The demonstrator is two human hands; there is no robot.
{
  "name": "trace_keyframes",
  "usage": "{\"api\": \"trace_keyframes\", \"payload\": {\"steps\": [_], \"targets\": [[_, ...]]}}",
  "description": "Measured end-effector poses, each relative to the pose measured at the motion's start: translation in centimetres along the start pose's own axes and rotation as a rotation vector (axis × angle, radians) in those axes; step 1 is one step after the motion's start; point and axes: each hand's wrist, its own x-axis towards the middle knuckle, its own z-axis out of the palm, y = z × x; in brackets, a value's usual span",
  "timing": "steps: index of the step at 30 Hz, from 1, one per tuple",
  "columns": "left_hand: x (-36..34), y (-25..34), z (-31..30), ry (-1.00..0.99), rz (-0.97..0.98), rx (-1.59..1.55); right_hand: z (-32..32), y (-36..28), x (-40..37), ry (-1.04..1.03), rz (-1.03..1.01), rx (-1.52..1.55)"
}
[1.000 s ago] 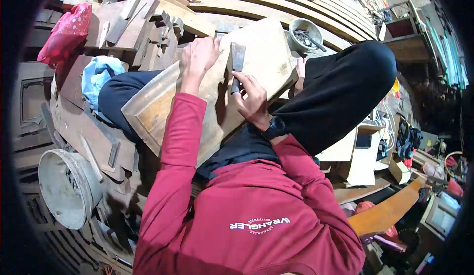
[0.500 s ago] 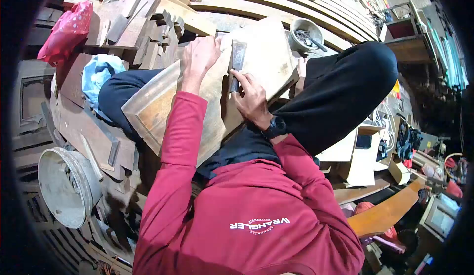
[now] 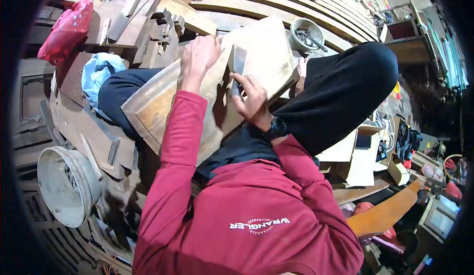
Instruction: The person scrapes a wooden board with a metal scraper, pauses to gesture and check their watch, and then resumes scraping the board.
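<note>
A wooden panel [image 3: 264, 50] with a bevelled border lies slanted across my lap. My left hand [image 3: 201, 56] is closed on its far edge, fingers curled over the side. In my right hand [image 3: 253, 99] is a putty knife [image 3: 238, 59], gripped by its dark handle, its flat metal blade pointing away from me. The blade is tilted over the middle of the panel and throws a dark shadow beside it. A watch [image 3: 276, 127] is on my right wrist.
A small bucket [image 3: 297, 24] with tools in it stands beyond the panel. Offcuts [image 3: 129, 20] are piled at the left, near a pink bag [image 3: 69, 32] and a light-blue cloth [image 3: 101, 71]. A larger white bucket [image 3: 88, 178] sits at lower left. Long planks [image 3: 237, 5] run behind.
My right hand has tipped the putty knife up on its side, so the blade looks narrower and its shadow has spread. The left hand and the panel stay in place.
</note>
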Motion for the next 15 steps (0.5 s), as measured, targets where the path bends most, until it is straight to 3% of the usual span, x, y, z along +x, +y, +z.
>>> {"api": "trace_keyframes", "payload": {"steps": [5,9,15], "targets": [[0.5,-0.1,0.4,0.009,0.019,0.011,-0.9,0.4,-0.4,-0.072,-0.012,-0.002],[-0.1,-0.1,0.0,0.003,0.016,0.009,0.4,0.2,0.1,0.031,-0.021,-0.072],[0.4,-0.2,0.3,0.012,0.035,0.01,-0.4,0.1,0.1,-0.008,-0.004,-0.03]]}}
